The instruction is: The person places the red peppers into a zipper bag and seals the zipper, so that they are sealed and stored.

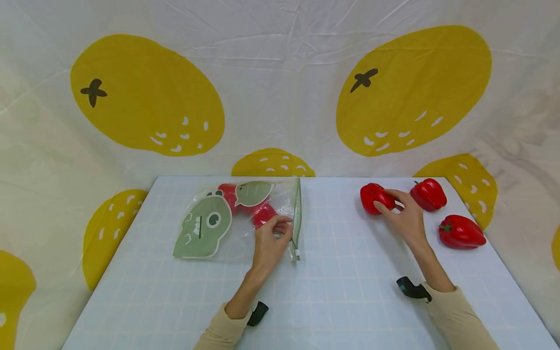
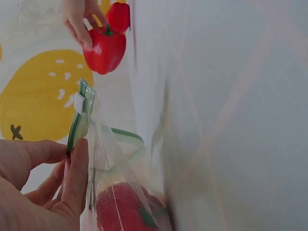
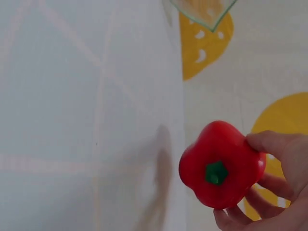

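Note:
My left hand [image 1: 272,243] pinches the green zip edge [image 2: 77,126] of a clear zip bag [image 1: 240,245] between thumb and fingers. The bag lies on the table with a green cartoon animal print and holds red bell peppers [image 1: 264,214] that show through the plastic. In the left wrist view its mouth is parted, and a white slider [image 2: 79,103] sits on the edge. My right hand [image 1: 407,217] grips a red bell pepper [image 3: 216,163] around its side, and its green stem shows in the right wrist view. Its shadow falls on the table below.
Two more red bell peppers lie at the table's right side, one at the back [image 1: 429,195] and one nearer [image 1: 462,232]. A pale checked cloth covers the table [image 1: 332,291]. Behind it hangs a white curtain [image 1: 280,97] with yellow fruit prints.

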Motion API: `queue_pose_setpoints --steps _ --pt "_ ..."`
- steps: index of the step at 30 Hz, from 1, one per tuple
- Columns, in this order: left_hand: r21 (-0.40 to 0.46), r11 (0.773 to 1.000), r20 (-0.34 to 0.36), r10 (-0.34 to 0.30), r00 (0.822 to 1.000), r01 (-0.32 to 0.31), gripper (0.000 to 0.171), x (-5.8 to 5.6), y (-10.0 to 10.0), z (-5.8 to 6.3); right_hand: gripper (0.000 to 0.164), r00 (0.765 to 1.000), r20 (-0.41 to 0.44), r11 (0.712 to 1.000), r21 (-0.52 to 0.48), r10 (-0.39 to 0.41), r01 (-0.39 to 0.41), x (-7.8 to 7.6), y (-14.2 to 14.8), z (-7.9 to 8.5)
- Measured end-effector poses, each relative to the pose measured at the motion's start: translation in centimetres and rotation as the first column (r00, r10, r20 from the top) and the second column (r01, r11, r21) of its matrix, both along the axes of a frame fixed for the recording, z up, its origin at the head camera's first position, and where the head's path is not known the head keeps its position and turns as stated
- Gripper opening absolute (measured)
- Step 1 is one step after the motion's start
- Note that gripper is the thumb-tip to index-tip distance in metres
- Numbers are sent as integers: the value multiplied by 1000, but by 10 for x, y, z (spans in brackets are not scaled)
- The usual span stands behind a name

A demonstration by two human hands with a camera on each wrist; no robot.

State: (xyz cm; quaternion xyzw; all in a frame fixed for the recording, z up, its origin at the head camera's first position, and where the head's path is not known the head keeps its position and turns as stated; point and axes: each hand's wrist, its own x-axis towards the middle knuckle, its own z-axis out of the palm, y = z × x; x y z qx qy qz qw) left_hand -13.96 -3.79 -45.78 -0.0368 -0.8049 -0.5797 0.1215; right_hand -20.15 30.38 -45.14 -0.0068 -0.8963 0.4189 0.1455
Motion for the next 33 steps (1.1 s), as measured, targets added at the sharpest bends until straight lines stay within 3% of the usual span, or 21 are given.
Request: queue_pose_setpoints --steps 9,20,33 --pt "-3 1000 6 -4 1000 4 16 0 0 0 68 991 135 992 -121 -8 25 -3 -24 9" --pt "-7 1000 -6 4 1000 -4 15 -1 0 -1 69 982 183 972 -235 49 -5 -9 -49 16" --pt "-12 1000 -17 16 1000 -16 16 0 0 0 68 960 222 905 -420 173 -67 -14 -78 16"
